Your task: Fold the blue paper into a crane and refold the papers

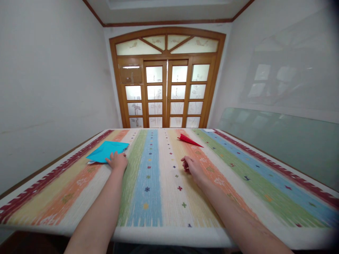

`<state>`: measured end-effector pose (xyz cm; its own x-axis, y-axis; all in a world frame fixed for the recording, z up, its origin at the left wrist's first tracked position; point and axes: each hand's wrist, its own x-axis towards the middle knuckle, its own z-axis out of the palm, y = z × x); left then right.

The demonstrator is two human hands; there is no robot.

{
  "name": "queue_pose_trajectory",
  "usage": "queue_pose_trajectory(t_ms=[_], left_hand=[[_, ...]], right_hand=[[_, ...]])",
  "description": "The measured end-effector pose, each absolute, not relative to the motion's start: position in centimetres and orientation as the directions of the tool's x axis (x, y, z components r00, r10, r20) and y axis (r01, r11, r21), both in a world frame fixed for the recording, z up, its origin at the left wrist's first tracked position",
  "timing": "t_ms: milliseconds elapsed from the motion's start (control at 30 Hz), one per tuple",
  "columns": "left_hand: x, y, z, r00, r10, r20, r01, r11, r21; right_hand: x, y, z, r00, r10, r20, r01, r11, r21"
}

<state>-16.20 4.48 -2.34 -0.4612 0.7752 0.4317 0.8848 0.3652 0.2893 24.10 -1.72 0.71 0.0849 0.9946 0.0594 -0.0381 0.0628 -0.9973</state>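
A: So where's the blue paper (106, 151)?

B: Lying flat near the table's (265, 197) far left corner. The person's left hand (117, 160) rests on its near edge, fingers bent down onto it.

A: And the right hand (191, 166)?

B: Loosely curled mid-table, holding nothing. A red paper plane (188, 140) sits beyond it toward the far edge, well apart.
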Motion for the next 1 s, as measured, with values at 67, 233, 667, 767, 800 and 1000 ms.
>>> queue_pose_trajectory(t_ms=[67, 233, 667, 767, 800, 1000], left_hand=[[-17.0, 4.5, -2.4, -0.514, 0.752, 0.412, 0.855, 0.412, 0.314], [-18.5, 4.4, -2.4, -0.616, 0.684, 0.39, 0.784, 0.485, 0.388], [-11.1, 4.2, -0.9, 0.148, 0.941, 0.305, 0.976, -0.189, 0.11], [-9.7, 4.3, -1.8, 0.246, 0.948, 0.203, 0.951, -0.277, 0.139], [-9.6, 4.4, -2.1, 0.236, 0.953, 0.188, 0.954, -0.264, 0.144], [-9.9, 5.5, -3.2, 0.109, 0.986, 0.124, 0.983, -0.125, 0.132]], right_hand=[[24.0, -1.6, 0.5, 0.071, 0.995, 0.068, -0.034, 0.07, -0.997], [24.0, -1.7, 0.6, 0.061, 0.996, 0.065, 0.0, 0.065, -0.998], [24.0, -1.5, 0.1, 0.069, 0.976, 0.207, 0.17, 0.193, -0.966], [24.0, -1.2, -0.6, 0.071, 0.944, 0.321, 0.302, 0.286, -0.909], [24.0, -1.1, -0.7, 0.07, 0.935, 0.347, 0.334, 0.306, -0.892], [23.1, -1.4, -1.4, 0.041, 0.938, 0.345, 0.568, 0.262, -0.78]])
